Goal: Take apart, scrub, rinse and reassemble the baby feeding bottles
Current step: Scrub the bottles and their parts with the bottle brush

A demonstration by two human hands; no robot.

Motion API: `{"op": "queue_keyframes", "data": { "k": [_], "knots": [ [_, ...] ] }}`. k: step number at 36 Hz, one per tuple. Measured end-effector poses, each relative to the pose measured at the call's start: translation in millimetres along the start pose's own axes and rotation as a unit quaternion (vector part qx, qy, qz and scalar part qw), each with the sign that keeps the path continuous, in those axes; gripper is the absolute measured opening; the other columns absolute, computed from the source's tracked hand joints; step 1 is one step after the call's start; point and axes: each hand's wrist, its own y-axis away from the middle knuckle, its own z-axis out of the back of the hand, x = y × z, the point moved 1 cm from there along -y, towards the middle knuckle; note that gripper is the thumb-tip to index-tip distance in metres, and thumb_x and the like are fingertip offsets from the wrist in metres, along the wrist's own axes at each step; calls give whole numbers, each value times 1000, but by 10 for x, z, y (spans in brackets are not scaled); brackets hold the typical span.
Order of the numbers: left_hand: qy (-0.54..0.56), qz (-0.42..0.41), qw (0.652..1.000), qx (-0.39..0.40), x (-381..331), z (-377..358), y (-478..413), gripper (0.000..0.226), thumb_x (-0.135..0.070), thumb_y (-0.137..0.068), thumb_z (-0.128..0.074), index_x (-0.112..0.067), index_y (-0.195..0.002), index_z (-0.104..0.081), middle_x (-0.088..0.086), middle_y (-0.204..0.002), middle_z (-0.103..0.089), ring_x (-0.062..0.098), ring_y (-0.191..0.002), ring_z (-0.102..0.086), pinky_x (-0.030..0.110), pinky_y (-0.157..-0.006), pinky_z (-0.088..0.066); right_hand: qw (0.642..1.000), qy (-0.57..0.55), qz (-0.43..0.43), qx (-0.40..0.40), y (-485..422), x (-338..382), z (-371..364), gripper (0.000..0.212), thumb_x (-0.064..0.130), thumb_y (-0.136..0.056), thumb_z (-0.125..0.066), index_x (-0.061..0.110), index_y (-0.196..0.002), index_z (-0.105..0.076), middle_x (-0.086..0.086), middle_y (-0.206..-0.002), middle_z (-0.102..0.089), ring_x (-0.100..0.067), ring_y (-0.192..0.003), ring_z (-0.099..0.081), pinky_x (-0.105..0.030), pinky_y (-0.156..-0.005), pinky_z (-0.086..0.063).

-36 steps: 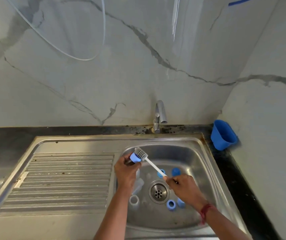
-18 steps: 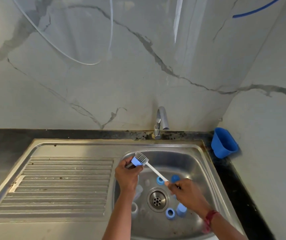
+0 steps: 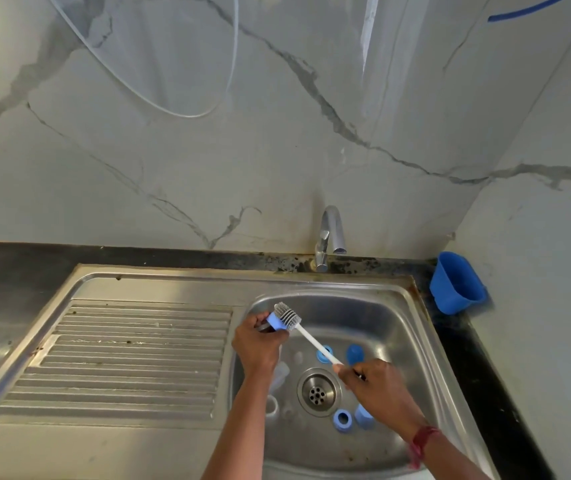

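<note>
Just nearer than the drain point(image 3: 318, 393), a blue ring point(image 3: 342, 420) and a blue cap point(image 3: 364, 416) lie in the sink point(image 3: 381, 317). Right of the drain, the right hand point(image 3: 381, 386) grips the brush point(image 3: 308, 336) by its white handle. Left of the drain and beyond it, the left hand point(image 3: 258, 344) holds a blue bottle collar point(image 3: 274, 322), with the grey bristles against it. Far beyond the drain stands the tap point(image 3: 329, 237).

Both forearms point(image 3: 242, 427) are bare as far as the view shows, down to the left hand point(image 3: 256, 344) and the right hand point(image 3: 377, 386). A red band point(image 3: 422, 441) (thread or cloth, too blurred to tell) circles the right wrist.
</note>
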Motion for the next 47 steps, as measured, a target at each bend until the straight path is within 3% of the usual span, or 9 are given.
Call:
{"op": "queue_keyframes", "data": {
  "k": [4, 9, 18, 22, 28, 34, 39, 41, 47],
  "knots": [
    [-63, -13, 997, 39, 25, -61, 84, 40, 3, -63, -86, -16, -96, -75, -8, -83, -67, -7, -67, -57, 2, -60, -43, 1000, 6, -11, -13, -12, -9, -52, 57, 47, -93, -60, 10, -51, -48, 3, -45, -39, -8, -44, -33, -21, -49, -31],
    [-67, 4, 997, 36, 56, -108, 92, 44, -1, -60, -88, -15, -100, -75, -2, -88, -73, 6, -73, -66, 13, -66, -49, 1000, 6, -28, -14, -49, 72, -81, 57, 50, -94, -57, 29, -42, -48, 8, -37, -36, -9, -39, -33, -23, -48, -29],
    [-115, -1, 993, 2, 184, 0, -36, 33, -5, -56, -90, -13, -85, -76, 2, -81, -76, 15, -71, -70, 29, -71, -57, 999, 50, -9, 5, 119, 32, -42, 55, 51, -94, -56, 23, -50, -39, 5, -43, -39, -4, -38, -46, -17, -47, -37],
    [-148, -23, 988, 25, 230, -52, 33, 28, -14, -59, -89, -18, -82, -74, -3, -80, -74, 14, -73, -67, 15, -59, -40, 997, 79, -17, -12, 105, 25, -101, 56, 57, -93, -54, 24, -50, -41, 3, -47, -43, -9, -42, -40, -20, -49, -36],
    [-182, -23, 980, 76, 213, -145, 97, 43, -17, -60, -87, -21, -101, -74, -3, -90, -74, 9, -75, -64, 9, -59, -37, 999, 24, -21, -38, 56, 73, -129, 55, 51, -94, -56, 23, -50, -41, 4, -42, -39, -10, -38, -35, -21, -44, -32],
    [-150, -15, 988, 11, 190, -14, 2, 29, -13, -66, -87, -21, -91, -74, -7, -85, -73, 10, -73, -66, 10, -60, -39, 999, 2, -34, -25, 85, 32, -90, 56, 50, -95, -57, 19, -51, -41, 7, -38, -39, -8, -36, -41, -18, -44, -34],
    [-64, 50, 996, -20, 225, 91, -43, 33, -7, -64, -83, -18, -89, -64, -5, -82, -69, 19, -80, -67, 35, -79, -56, 997, -8, -69, -30, 90, -88, -78, 59, 52, -94, -55, 3, -63, -60, -4, -48, -52, -3, -41, -46, -23, -49, -44],
    [-57, 58, 997, -7, 308, 77, -6, 31, -11, -61, -80, -19, -88, -66, -3, -82, -70, 17, -76, -68, 42, -73, -60, 993, -41, -97, -46, 56, -146, -122, 60, 55, -92, -56, 0, -72, -67, -11, -58, -61, -7, -48, -48, -33, -62, -50],
    [-62, 60, 994, 65, 398, -52, 210, 32, -7, -68, -79, -21, -89, -59, -1, -87, -66, 10, -72, -63, 10, -52, -45, 976, -147, -158, -42, -22, -180, -205, 52, 54, -90, -61, 8, -68, -69, 2, -48, -52, -12, -46, -45, -36, -58, -43]
  ]
}}
